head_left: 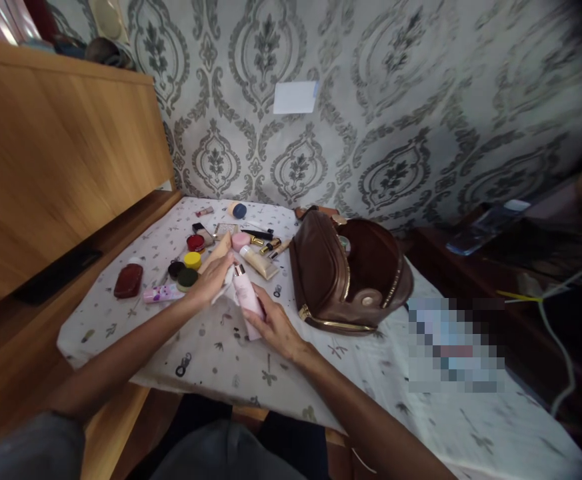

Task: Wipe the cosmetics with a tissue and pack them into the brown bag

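My right hand (281, 328) is wrapped round a pale pink bottle (247, 292) with a shiny metallic collar, held tilted over the table. My left hand (215, 279) grips a white cloth or tissue (227, 291) beside the top of the bottle; its fingertips are close to the collar. Just beyond the hands lie a cream squeeze tube (259, 263) and a pink-lidded jar (241, 241). Left of my left hand are a yellow-lidded jar (193, 261), a dark green round lid (187, 278) and a pink and purple tube (163, 293), partly hidden by my forearm.
A brown leather bag (321, 267) stands unzipped at right. Behind are a red jar (195, 243), a dark-capped jar (237, 211) and several small cosmetics. A reddish-brown case (129, 280) lies at left, near a wooden cabinet (71, 127). A clear bottle (485, 228) lies far right.
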`<state>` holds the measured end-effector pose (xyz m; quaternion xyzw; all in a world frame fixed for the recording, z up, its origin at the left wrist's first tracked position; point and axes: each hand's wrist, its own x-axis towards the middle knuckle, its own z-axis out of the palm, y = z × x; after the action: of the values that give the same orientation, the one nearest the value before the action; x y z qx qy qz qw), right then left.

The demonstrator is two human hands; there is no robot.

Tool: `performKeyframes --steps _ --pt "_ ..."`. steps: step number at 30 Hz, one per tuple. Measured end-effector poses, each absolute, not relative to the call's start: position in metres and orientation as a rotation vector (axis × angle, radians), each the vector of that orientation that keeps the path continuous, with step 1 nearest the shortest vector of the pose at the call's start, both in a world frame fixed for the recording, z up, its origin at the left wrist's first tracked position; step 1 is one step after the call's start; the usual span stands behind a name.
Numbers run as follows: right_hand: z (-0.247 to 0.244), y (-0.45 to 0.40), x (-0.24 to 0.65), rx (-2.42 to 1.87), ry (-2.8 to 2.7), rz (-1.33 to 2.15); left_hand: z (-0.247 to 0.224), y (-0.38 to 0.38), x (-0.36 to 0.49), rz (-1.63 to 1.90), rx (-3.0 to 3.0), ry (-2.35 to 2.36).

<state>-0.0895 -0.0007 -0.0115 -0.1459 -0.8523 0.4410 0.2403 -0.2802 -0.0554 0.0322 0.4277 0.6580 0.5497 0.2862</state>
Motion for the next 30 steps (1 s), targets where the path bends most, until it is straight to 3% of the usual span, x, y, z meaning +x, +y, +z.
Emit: performKeyframes --steps 8,16,30 --pt "-0.011 0.002 -0.095 -0.337 -2.071 1.494 0.033 -0.067 -0.257 1.489 1.339 1.696" --pt "-0.006 0.012 -0.089 -0.467 -1.831 2.123 0.005 -0.081 -0.268 1.537 0.699 1.396" --pt "0.009 0.014 -0.080 -0.452 -1.741 2.200 0.008 -0.093 -0.268 1.575 0.651 1.390"
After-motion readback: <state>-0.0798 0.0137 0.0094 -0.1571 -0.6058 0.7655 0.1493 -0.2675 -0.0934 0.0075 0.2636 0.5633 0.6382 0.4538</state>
